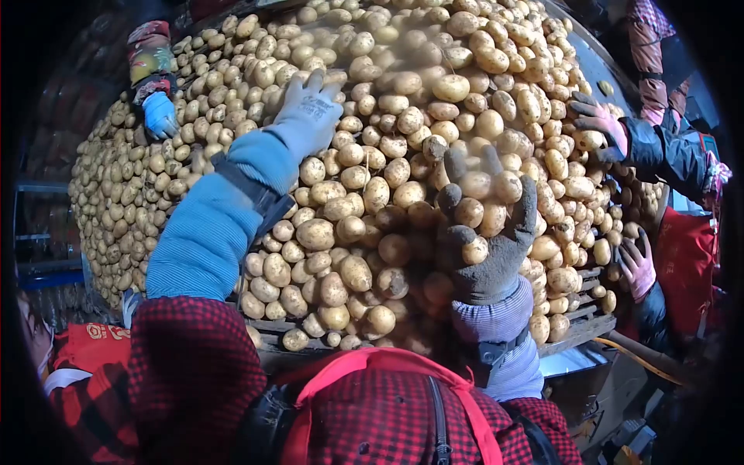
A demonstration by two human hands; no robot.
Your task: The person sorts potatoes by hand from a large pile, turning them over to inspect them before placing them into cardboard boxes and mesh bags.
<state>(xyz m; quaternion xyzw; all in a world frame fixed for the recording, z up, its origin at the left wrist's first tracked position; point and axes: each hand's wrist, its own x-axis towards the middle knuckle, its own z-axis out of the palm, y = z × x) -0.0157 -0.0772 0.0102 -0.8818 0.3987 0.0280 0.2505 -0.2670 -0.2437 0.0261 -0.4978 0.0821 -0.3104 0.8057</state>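
Observation:
A wide bed of yellow-brown potatoes (372, 139) fills the view on a slatted sorting table. My left hand (306, 115), in a pale grey-blue glove, lies flat and spread on the potatoes at upper centre, with a blue sleeve behind it. My right hand (484, 232), in a dark grey glove, is lower right, palm up, cupping three potatoes (487, 203) among its fingers. A red-and-black checked shirt and red straps (372, 411) cover the bottom of the view.
Other people's gloved hands reach in: a blue glove (160, 115) at upper left, a pink glove (601, 124) at upper right, another pink glove (637, 265) at right. The table's slatted front edge (577, 329) runs at lower right. A red item (89, 345) sits at lower left.

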